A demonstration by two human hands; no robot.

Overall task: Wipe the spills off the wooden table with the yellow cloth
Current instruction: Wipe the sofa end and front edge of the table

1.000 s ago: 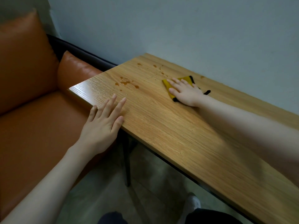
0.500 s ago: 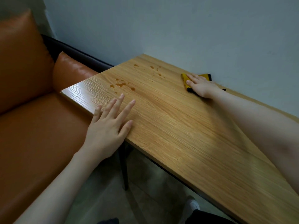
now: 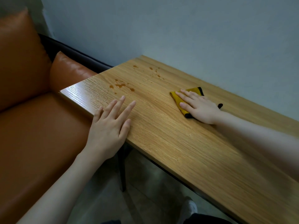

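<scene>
Both hands lie flat: the right hand (image 3: 199,106) presses the yellow cloth (image 3: 179,98) at centre right of the bench (image 3: 186,143); the left hand (image 3: 110,125) rests empty. Sweep firmly toward the spills (image 3: 121,86), upper centre.

Bare light-oak wooden tabletop (image 3: 161,126) lies between the yellow cloth (image 3: 178,99) and amber spill drops (image 3: 121,86); grey wall (image 3: 194,46) bounds the far edge

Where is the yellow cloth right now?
In the head view, the folded yellow cloth with black edging lies flat on the wooden table, under the right hand, right of the brown spills.
</scene>
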